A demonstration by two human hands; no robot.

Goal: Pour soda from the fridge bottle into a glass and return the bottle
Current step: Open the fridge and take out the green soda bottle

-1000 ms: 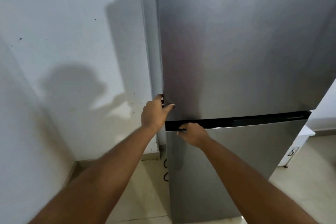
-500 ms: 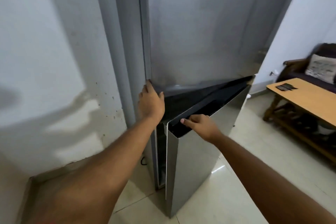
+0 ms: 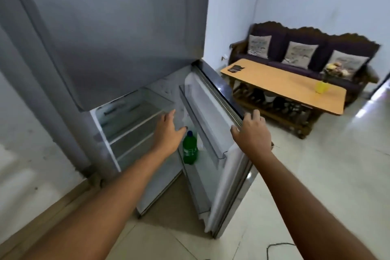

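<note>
The lower door (image 3: 221, 133) of the grey fridge (image 3: 118, 34) stands wide open. A green soda bottle (image 3: 190, 151) with a blue cap stands upright in the door's lower shelf. My left hand (image 3: 168, 131) hovers just left of the bottle's cap, fingers spread, holding nothing. My right hand (image 3: 251, 131) grips the top edge of the open door. On the wooden table a yellow cup (image 3: 320, 87) stands near the far right end. The fridge's inner shelves (image 3: 135, 116) look bare.
A low wooden coffee table (image 3: 280, 84) stands to the right with a dark flat object (image 3: 235, 68) at its left end. A dark sofa (image 3: 306, 50) with three cushions sits behind it. White wall on the left, pale tiled floor, a black cable (image 3: 274, 248) near my right arm.
The lower fridge door has swung from barely ajar to wide open. My left hand left the fridge's edge and reached inside toward the bottle. My view turned right.
</note>
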